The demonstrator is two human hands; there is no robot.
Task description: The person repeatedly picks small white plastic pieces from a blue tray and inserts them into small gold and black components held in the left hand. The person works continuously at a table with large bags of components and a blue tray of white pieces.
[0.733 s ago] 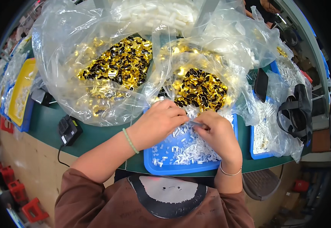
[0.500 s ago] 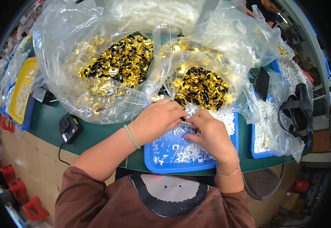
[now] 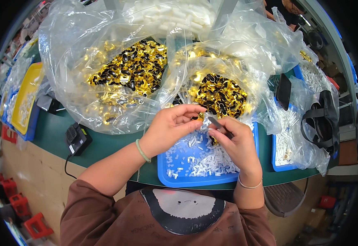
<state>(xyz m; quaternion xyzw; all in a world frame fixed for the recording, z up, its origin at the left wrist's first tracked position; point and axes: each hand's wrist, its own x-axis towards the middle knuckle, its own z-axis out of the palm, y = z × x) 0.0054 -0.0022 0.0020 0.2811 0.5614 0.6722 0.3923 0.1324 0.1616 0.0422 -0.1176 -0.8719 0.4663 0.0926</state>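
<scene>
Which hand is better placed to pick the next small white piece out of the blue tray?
Probably the left hand: its fingers look free and hover over the blue tray of white pieces. The right hand is occupied, pinching a thin grey tool.

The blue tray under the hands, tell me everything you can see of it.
The blue tray is a shallow rectangular plastic dish with a raised rim, lying flat at the near edge of the green table. Small white and clear plastic parts litter its floor. Both hands work above it; a clear bag of gold pieces overlaps its far edge.
</scene>
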